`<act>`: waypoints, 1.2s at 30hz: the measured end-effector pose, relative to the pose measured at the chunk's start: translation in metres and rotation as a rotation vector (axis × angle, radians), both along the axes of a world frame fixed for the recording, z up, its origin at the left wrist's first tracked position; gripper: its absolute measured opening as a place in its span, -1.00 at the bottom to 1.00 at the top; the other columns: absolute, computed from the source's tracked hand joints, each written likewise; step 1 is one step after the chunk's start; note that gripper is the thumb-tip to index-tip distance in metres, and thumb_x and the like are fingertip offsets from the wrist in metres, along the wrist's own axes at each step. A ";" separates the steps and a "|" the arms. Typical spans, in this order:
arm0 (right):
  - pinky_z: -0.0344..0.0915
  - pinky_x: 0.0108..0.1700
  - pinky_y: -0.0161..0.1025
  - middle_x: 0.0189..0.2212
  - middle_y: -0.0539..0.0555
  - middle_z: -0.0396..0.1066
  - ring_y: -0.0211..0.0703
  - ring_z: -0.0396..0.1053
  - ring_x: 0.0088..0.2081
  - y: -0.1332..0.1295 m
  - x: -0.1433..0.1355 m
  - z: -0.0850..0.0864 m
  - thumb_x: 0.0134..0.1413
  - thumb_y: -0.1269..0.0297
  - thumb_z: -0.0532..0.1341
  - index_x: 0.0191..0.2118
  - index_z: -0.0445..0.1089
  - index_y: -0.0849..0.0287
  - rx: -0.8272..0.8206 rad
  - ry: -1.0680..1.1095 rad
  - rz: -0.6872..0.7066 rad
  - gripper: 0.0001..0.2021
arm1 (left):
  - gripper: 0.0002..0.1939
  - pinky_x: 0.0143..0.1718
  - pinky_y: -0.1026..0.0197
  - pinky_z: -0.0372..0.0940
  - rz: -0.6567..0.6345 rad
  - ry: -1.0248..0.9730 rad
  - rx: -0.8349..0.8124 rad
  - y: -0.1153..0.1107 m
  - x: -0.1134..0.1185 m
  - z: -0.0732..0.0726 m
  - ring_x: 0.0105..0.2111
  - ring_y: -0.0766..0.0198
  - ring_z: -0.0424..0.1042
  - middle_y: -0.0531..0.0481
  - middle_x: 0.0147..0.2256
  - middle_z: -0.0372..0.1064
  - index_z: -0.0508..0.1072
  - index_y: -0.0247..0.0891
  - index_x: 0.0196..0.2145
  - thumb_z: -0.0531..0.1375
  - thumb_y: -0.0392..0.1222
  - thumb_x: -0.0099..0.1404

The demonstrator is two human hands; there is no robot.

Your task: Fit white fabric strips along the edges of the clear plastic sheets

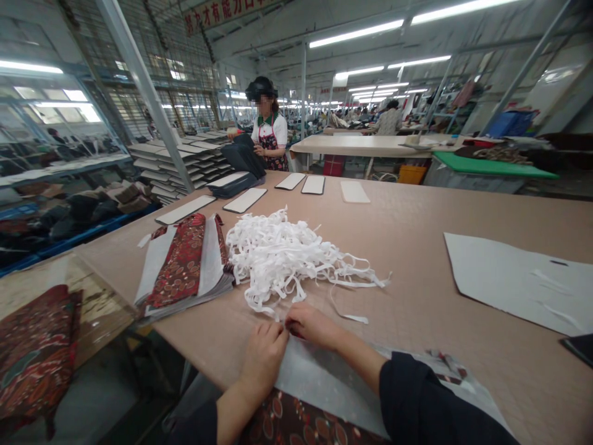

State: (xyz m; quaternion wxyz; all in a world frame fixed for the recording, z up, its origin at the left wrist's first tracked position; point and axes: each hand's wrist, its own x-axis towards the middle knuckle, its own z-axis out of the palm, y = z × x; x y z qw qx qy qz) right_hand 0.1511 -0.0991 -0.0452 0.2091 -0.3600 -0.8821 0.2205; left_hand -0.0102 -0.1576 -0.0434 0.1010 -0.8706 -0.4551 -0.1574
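My left hand (pixel 265 353) and my right hand (pixel 311 326) meet at the near side of the table, fingers closed together at the upper corner of a patterned fabric piece (pixel 296 420). The fabric is dark red-brown with a pale, greyish backing sheet (pixel 324 374), and it lies under my forearms. My fingertips hide whatever small part is pinched between them. Just beyond them is a loose heap of white fabric strips (pixel 287 256), with one strip (pixel 354 319) trailing towards me. Left of the heap rests a stack of patterned fabric with pale sheets (pixel 180 266).
The brown-covered table (pixel 407 247) carries a large pale board (pixel 519 278) on the right and several pale rectangular panels (pixel 245 199) at the far side. Another patterned fabric bundle (pixel 37 352) lies at lower left. A co-worker (pixel 269 133) stands across the table, handling dark pieces.
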 end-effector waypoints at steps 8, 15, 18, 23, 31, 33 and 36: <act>0.21 -0.24 -0.36 -0.40 0.05 0.38 -0.24 0.29 -0.31 0.004 -0.005 0.003 0.00 0.47 0.07 -0.41 0.40 0.21 -0.046 -0.131 -0.044 -0.84 | -0.72 -0.28 0.07 0.21 -0.059 0.144 0.052 -0.003 0.005 0.001 -0.35 0.15 0.29 -0.14 -0.36 0.32 0.37 -0.36 -0.23 -0.11 -0.42 0.25; 0.20 -0.21 -0.33 -0.36 0.05 0.38 -0.22 0.29 -0.27 0.003 -0.009 0.008 0.00 0.46 0.07 -0.33 0.35 0.20 -0.042 -0.183 -0.051 -0.86 | -0.73 -0.32 0.07 0.24 -0.050 0.188 0.006 -0.001 0.008 0.001 -0.36 0.12 0.29 -0.16 -0.34 0.32 0.35 -0.41 -0.19 -0.07 -0.43 0.23; 0.21 -0.24 -0.34 -0.37 0.04 0.38 -0.22 0.30 -0.29 0.004 -0.008 0.012 -0.02 0.47 0.08 -0.36 0.35 0.19 -0.075 -0.185 -0.085 -0.86 | -0.75 -0.34 0.10 0.24 -0.031 0.171 -0.016 0.000 0.008 0.001 -0.36 0.14 0.28 -0.14 -0.34 0.31 0.36 -0.37 -0.20 -0.06 -0.42 0.23; 0.20 -0.29 -0.36 -0.39 0.04 0.39 -0.23 0.32 -0.33 0.005 -0.006 0.016 0.00 0.45 0.06 -0.39 0.37 0.18 -0.113 -0.198 -0.099 -0.85 | -0.76 -0.35 0.11 0.23 -0.012 0.152 -0.026 0.000 0.007 0.001 -0.35 0.15 0.28 -0.12 -0.33 0.31 0.36 -0.33 -0.20 -0.04 -0.40 0.24; 0.18 -0.35 -0.33 -0.39 0.06 0.39 -0.20 0.32 -0.36 0.007 -0.015 0.011 -0.04 0.45 0.10 -0.31 0.32 0.21 -0.141 -0.233 -0.183 -0.87 | -0.75 -0.29 0.09 0.21 -0.020 0.180 -0.010 0.000 0.007 0.000 -0.30 0.12 0.27 -0.12 -0.25 0.34 0.35 -0.35 -0.17 0.01 -0.42 0.20; 0.18 -0.34 -0.32 -0.38 0.07 0.38 -0.20 0.31 -0.36 0.004 -0.017 0.011 -0.01 0.48 0.07 -0.26 0.29 0.23 -0.139 -0.232 -0.216 -0.84 | -0.76 -0.20 0.07 0.18 -0.049 0.136 0.021 0.003 0.006 -0.004 -0.23 0.12 0.27 -0.12 -0.17 0.33 0.35 -0.34 -0.17 0.02 -0.41 0.20; 0.18 -0.26 -0.30 -0.31 0.10 0.35 -0.19 0.29 -0.28 -0.008 -0.013 0.013 0.03 0.53 0.02 -0.25 0.28 0.24 -0.063 -0.213 -0.249 -0.82 | -0.80 -0.04 0.04 0.07 -0.104 0.055 0.017 0.008 0.006 -0.008 -0.16 0.16 0.25 -0.06 -0.18 0.34 0.36 -0.30 -0.22 0.03 -0.39 0.22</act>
